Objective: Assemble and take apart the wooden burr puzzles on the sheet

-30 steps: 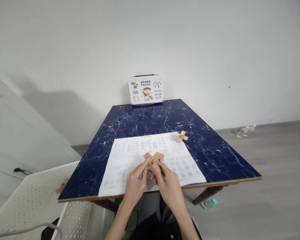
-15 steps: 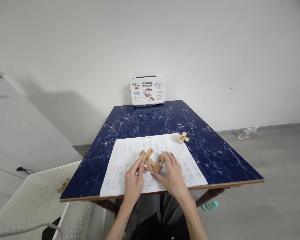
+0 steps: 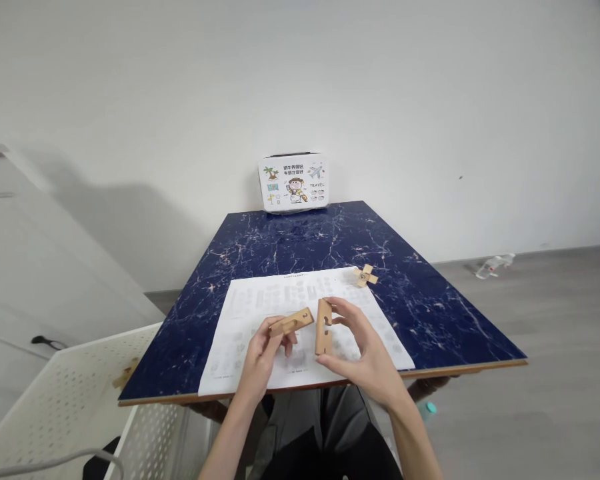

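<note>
My left hand [image 3: 260,357] grips a notched wooden puzzle bar [image 3: 292,323], held almost level above the printed instruction sheet [image 3: 260,307]. My right hand [image 3: 364,352] pinches a second notched wooden bar [image 3: 323,326] upright by its top and bottom ends. The two bars are apart, a small gap between them. A small assembled wooden cross puzzle [image 3: 365,275] lies at the sheet's far right corner, out of reach of both hands.
The blue marbled table [image 3: 290,247] stands against a white wall, with a white illustrated box [image 3: 293,181] at its far edge. A white perforated basket [image 3: 55,413] sits low at the left. A plastic bottle [image 3: 495,265] lies on the grey floor at the right.
The joined wooden pieces have come apart: each hand now holds one bar, lifted off the sheet. The right hand turned its bar upright.
</note>
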The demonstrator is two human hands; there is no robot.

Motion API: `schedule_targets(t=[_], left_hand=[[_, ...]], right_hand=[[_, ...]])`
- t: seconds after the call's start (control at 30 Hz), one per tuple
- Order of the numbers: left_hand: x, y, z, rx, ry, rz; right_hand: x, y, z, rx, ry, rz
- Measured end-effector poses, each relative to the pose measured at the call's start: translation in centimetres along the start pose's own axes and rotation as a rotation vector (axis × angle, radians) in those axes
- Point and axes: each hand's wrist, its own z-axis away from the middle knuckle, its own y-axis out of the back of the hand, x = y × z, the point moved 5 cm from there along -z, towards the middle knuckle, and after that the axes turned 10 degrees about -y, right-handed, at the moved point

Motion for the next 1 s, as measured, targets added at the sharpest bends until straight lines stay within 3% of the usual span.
schedule_targets(t=[0.13,0.33,1.0], left_hand=[[-1.2,0.9,0.0,0.113,0.132,0.192],[-1.8,1.7,0.1,0.226,0.208,0.227],[-1.4,1.5,0.4,0.220,0.286,0.402]], right_hand=[[-1.6,-1.4,-0.4,-0.053,0.064,0.005],[-2.1,-3.4,-1.1,-0.073,0.110,0.017],[-0.7,-4.5,-0.9,-0.064,0.017,-0.264]])
